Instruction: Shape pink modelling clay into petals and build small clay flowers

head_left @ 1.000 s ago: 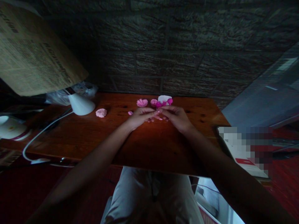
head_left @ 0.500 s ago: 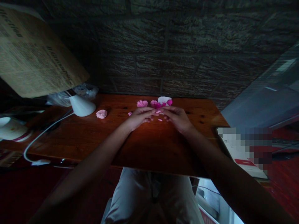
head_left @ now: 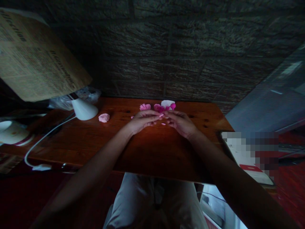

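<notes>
My left hand [head_left: 142,122] is closed, its thumb and fingertips pinching a small pale-pink piece [head_left: 161,115] that could be a petal or soft clay. From the other side my right hand [head_left: 181,123] brings its closed fingertips to the same piece. Just behind the hands lie a pink ruffled flower shape [head_left: 145,107], darker pink petal-like pieces [head_left: 157,107], a round magenta piece [head_left: 172,106] and a white flat piece [head_left: 166,102]. Below the fingertips, a tiny pink bit [head_left: 163,124] rests on the wooden table [head_left: 154,152]. Another pink bit is partly hidden by the left hand.
A crumpled pink lump [head_left: 104,118] sits to the left, near the white lamp base [head_left: 85,109] with its newspaper-print shade [head_left: 43,57]. A white cord [head_left: 35,140] and a tipped cup [head_left: 11,132] are farther left. Behind rises a dark stone-pattern wall [head_left: 190,41].
The view has shifted very slightly. My hands stay together at the small pink piece, with the fingers adjusting a little; the left hand covers more of the pink bit beside it.
</notes>
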Demonstrator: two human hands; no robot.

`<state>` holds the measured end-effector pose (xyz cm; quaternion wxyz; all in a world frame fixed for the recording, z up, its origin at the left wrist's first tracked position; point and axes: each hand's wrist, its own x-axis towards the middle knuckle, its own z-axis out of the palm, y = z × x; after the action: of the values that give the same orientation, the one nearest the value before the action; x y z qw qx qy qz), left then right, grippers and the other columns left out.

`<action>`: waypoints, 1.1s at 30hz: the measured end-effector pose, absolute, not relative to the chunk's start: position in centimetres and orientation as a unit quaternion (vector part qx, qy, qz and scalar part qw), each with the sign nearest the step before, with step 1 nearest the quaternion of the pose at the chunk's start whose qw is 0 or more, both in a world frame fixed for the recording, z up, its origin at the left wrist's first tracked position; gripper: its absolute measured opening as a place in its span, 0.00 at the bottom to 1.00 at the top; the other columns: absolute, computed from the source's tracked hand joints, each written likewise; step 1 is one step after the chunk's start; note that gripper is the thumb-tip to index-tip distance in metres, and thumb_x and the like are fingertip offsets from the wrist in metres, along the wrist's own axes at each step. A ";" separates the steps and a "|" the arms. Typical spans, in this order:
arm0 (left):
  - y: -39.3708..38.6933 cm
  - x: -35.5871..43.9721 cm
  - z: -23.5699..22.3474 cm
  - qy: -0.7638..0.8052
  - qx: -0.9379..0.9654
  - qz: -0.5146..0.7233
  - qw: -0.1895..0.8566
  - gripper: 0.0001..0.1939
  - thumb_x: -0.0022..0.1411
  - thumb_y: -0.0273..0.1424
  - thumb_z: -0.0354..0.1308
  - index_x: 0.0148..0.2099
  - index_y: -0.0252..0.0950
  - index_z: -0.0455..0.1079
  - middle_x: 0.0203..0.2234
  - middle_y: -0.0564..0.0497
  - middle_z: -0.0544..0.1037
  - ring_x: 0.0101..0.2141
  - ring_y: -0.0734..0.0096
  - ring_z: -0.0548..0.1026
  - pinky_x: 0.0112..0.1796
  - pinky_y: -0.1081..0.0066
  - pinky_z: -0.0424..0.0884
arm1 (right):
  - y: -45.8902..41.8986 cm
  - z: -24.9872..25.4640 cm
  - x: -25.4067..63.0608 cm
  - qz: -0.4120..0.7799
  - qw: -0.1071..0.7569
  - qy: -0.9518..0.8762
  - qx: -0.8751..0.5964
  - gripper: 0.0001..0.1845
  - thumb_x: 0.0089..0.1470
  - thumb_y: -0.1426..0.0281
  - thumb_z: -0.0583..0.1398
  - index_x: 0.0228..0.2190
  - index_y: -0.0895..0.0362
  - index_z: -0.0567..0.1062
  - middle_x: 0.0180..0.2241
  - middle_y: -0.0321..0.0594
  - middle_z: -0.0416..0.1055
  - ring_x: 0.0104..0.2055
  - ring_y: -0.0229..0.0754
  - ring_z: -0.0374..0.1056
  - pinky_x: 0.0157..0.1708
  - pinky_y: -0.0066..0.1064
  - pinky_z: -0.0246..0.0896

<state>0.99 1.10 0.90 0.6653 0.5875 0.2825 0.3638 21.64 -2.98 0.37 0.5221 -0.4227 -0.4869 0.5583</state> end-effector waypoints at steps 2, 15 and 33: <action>1.4 0.5 1.1 0.303 0.639 0.363 0.607 0.11 0.54 0.31 0.73 0.41 0.35 0.82 0.35 0.49 0.84 0.30 0.77 0.75 0.33 0.74 0.70 | -3.0 0.3 21.8 0.455 0.490 -0.575 -0.472 0.11 0.54 0.60 0.69 0.36 0.52 0.85 0.36 0.38 0.83 0.30 0.36 0.73 0.34 0.30 0.68; 2.3 -0.8 -0.6 0.304 0.812 0.214 0.450 0.09 0.57 0.34 0.70 0.38 0.33 0.81 0.28 0.50 0.83 0.25 0.74 0.75 0.28 0.75 0.66 | -3.2 -0.3 22.0 0.221 0.292 -0.753 -0.547 0.11 0.55 0.81 0.63 0.32 0.54 0.83 0.37 0.42 0.84 0.38 0.45 0.79 0.44 0.37 0.73; 1.7 0.5 0.3 0.259 0.765 0.371 0.459 0.10 0.62 0.35 0.67 0.42 0.35 0.81 0.34 0.48 0.85 0.29 0.75 0.76 0.35 0.71 0.74 | -3.3 -0.1 21.0 0.602 0.512 -0.477 -0.385 0.19 0.39 0.64 0.77 0.35 0.55 0.82 0.32 0.37 0.81 0.36 0.38 0.77 0.45 0.35 0.75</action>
<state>0.51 1.71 0.32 0.4587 0.7647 0.2590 0.3711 21.04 -3.29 -0.08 0.5116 -0.3848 -0.4769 0.6023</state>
